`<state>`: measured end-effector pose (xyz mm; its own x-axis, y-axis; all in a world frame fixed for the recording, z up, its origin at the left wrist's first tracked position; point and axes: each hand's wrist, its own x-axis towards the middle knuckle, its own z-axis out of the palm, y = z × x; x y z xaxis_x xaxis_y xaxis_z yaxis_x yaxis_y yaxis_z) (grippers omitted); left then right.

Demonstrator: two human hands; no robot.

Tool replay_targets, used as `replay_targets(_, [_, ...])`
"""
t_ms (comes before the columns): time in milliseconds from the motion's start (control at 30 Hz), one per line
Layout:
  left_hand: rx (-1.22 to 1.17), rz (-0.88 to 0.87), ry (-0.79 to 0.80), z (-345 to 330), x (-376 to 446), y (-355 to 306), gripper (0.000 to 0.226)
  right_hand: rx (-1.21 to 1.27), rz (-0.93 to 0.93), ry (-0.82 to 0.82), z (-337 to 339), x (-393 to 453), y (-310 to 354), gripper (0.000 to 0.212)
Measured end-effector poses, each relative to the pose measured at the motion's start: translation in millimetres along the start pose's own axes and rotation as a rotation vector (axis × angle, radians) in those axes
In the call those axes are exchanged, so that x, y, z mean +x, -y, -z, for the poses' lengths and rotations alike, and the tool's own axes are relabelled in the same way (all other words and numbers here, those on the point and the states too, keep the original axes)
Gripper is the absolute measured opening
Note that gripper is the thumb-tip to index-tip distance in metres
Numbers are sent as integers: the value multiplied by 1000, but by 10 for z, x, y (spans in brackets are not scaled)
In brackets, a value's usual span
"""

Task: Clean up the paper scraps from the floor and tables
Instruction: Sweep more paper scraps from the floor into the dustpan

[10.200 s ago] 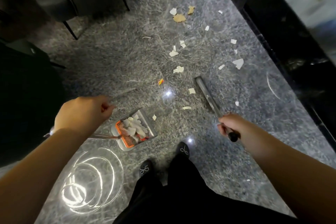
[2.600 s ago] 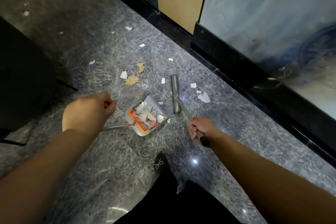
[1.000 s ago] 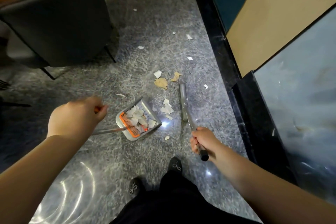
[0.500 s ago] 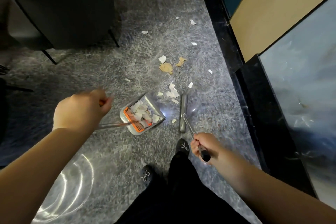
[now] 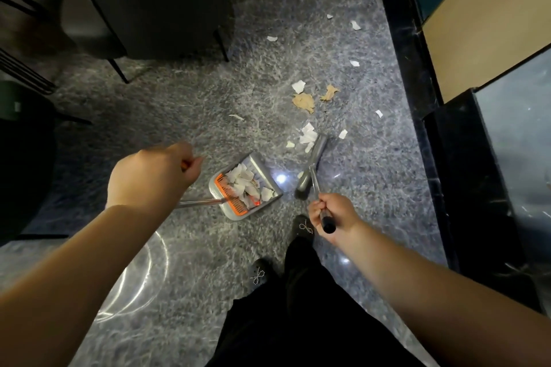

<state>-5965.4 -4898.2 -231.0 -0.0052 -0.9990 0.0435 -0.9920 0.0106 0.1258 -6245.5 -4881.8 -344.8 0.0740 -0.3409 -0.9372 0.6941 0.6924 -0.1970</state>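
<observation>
the left hand [image 5: 152, 177] gripped the handle of a dustpan [image 5: 245, 185] holding paper scraps [image 5: 247, 183], while the right hand [image 5: 332, 211] clutched a broom [image 5: 311, 170] beside loose scraps [image 5: 307, 134] on the grey floor [image 5: 208, 116].

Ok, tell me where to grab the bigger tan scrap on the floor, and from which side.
Pinch the tan scrap at its ragged near edge, coming from above on the person's side. It looks flat on the floor, so only an edge seems to offer purchase. The white scrap and smaller tan scrap crowd its far side.
</observation>
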Motion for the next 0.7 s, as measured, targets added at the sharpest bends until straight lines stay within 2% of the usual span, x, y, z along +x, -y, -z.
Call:
replay_targets(333, [14, 134, 39, -28, 580, -51, 23, -12, -30, 71, -455, 229, 886, 19])
replay_targets(633, [33, 166, 38, 61, 1045, -59, 22, -467, 113, 109, -489, -22, 1159, 11])
replay_targets(700, [31, 174, 25, 100, 1111, 7, 20, -548, 130, 98, -559, -13, 1164, 15])
